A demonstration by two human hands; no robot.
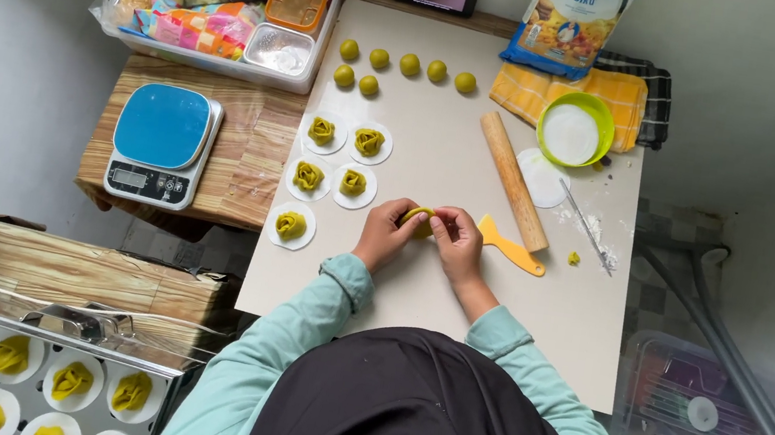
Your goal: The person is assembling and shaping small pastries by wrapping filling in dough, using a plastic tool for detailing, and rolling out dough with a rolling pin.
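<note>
Near the middle of the pale table (536, 309), I have both hands pinched around one piece of yellow-green dough (418, 216) — left hand (387, 236) cupping it from nine o'clock, right hand (457, 242) pressing in from three. It looks soft, folded and rounded (mostly hidden by my fingers). At three o'clock, just beside the right hand, lies a yellow scraper (509, 248), with a wooden rolling pin (514, 181) at one o'clock. Shaped dough roses (334, 165) on white paper rounds sit at ten o'clock.
</note>
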